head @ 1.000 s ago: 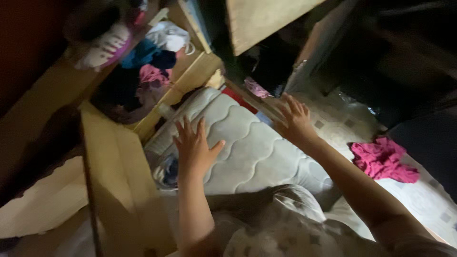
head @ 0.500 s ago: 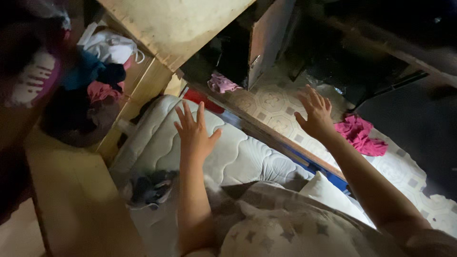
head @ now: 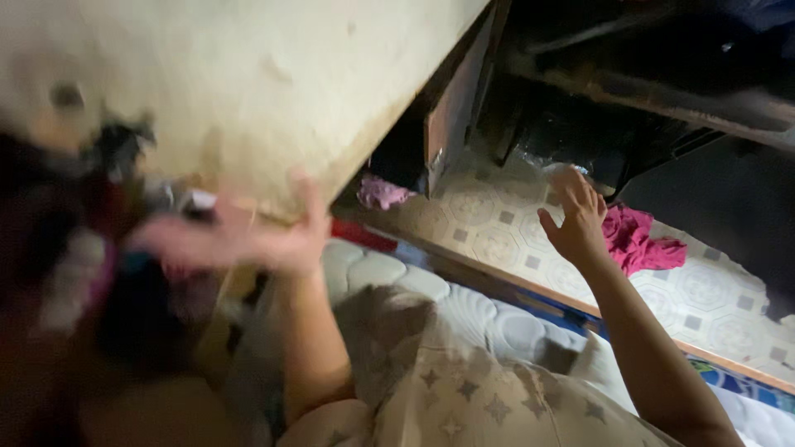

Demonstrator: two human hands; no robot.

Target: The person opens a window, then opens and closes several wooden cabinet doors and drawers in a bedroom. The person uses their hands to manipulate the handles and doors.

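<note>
Left hand (head: 248,236) blurred, fingers spread, reaching at 9 o'clock toward clothes heap (head: 108,273) beside the cabinet door (head: 248,83). Right hand (head: 575,219) open, empty, near pink cloth (head: 638,240) at 3 o'clock. Best steady on the mattress (head: 497,323) before grabbing.

Dim room, patterned tile floor (head: 704,302), wooden cupboard (head: 248,74)
</note>
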